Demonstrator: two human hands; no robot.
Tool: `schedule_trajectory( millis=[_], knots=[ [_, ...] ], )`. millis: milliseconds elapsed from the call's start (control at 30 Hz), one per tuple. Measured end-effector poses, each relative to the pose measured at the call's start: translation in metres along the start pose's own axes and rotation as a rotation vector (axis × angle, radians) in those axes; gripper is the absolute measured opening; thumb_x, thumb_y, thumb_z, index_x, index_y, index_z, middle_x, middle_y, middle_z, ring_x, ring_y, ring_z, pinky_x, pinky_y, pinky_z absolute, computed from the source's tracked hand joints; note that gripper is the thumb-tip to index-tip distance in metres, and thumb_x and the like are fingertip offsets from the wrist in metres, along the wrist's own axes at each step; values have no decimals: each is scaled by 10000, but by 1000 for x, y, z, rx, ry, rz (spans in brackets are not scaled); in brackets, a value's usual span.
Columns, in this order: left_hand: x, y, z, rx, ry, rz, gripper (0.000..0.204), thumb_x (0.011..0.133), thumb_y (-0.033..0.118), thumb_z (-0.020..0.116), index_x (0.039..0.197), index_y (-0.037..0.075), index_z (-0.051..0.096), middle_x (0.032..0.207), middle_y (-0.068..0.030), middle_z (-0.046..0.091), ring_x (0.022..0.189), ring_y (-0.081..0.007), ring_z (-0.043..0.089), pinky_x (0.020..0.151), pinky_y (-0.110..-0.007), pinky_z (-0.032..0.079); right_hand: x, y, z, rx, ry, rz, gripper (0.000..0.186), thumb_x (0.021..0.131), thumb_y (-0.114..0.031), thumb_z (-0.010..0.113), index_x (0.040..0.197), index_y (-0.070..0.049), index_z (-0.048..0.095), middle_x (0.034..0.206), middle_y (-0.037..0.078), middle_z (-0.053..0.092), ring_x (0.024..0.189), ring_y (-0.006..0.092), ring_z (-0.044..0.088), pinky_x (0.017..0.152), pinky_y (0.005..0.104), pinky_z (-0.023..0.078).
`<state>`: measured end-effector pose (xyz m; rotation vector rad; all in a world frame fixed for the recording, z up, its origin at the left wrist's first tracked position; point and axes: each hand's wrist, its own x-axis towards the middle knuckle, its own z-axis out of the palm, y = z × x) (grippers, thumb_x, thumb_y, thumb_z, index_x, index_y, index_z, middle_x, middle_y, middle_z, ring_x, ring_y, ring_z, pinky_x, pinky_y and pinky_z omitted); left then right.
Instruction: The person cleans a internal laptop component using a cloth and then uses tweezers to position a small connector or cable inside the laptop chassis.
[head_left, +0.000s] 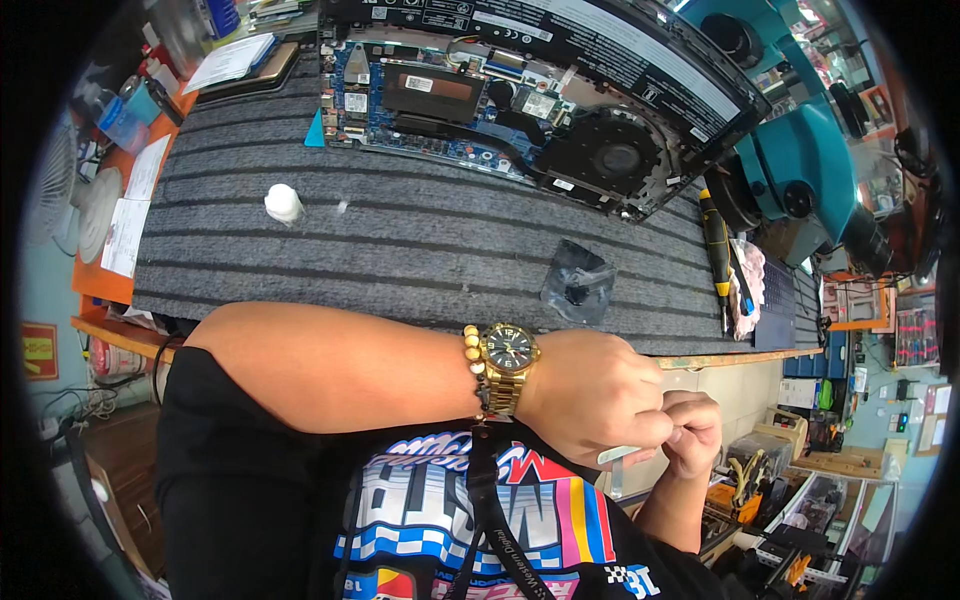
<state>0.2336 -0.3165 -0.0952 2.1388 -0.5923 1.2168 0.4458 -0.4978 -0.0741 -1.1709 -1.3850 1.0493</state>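
Observation:
In front of my body, above the shirt, my left hand (600, 392) is closed, its arm crossing from the left. A narrow, pale, see-through strip (616, 474) hangs below its curled fingers. Pressed against it, my right hand (692, 432) has thumb and finger pinched together; what lies between them is hidden. Beyond the hands, a crumpled clear plastic bag (580, 283) with something dark rests on the grey striped mat (420, 260). An opened laptop (470, 110) lies farther back, its circuit board and fan (612, 158) exposed.
A small white-capped bottle (283, 203) stands left on the mat. A blue triangular pick (315, 130) lies beside the laptop. At right are a yellow-black screwdriver (715, 240), a pinkish cloth (748, 290) and a teal microscope (800, 160). Papers (230, 62) sit at the back left.

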Motion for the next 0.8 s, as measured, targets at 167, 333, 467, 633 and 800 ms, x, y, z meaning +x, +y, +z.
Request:
schedule_trajectory(
  millis=[167, 333, 467, 633, 800],
  knots=[
    [-4, -3, 4, 80, -42, -25, 320, 990, 282, 807, 869, 109, 567, 747, -23, 507, 719, -244, 596, 570, -407, 511, 9, -2, 10, -105, 28, -65, 139, 892, -46, 680, 846, 68, 747, 828, 194, 764, 664, 231, 684, 609, 351, 518],
    [2, 3, 1, 8, -20, 4, 334, 986, 276, 809, 840, 104, 562, 739, -29, 523, 703, -249, 598, 575, -409, 521, -1, 15, -3, 22, 82, -118, 199, 919, -110, 682, 806, 48, 725, 772, 166, 716, 614, 229, 604, 594, 374, 480],
    [-2, -3, 3, 30, -92, -53, 316, 975, 245, 813, 831, 106, 569, 734, -39, 546, 701, -251, 616, 573, -413, 526, -2, 3, -2, -180, 210, -54, 155, 911, -89, 705, 902, 58, 752, 800, 117, 699, 698, 224, 634, 666, 368, 508],
    [-6, 1, 2, -30, -115, -158, 290, 965, 232, 837, 855, 101, 604, 728, -47, 561, 690, -278, 630, 580, -421, 532, 15, -11, 4, -326, -47, -63, 144, 871, -26, 814, 984, 62, 796, 900, 128, 733, 795, 237, 675, 717, 366, 529],
    [-1, 2, -3, -47, -137, -235, 327, 971, 320, 839, 904, 95, 611, 796, -93, 692, 788, -357, 694, 680, -474, 571, 5, 4, 0, -56, 55, -28, 79, 892, -6, 826, 969, 9, 821, 945, 138, 760, 808, 289, 700, 707, 387, 532]
  ],
)
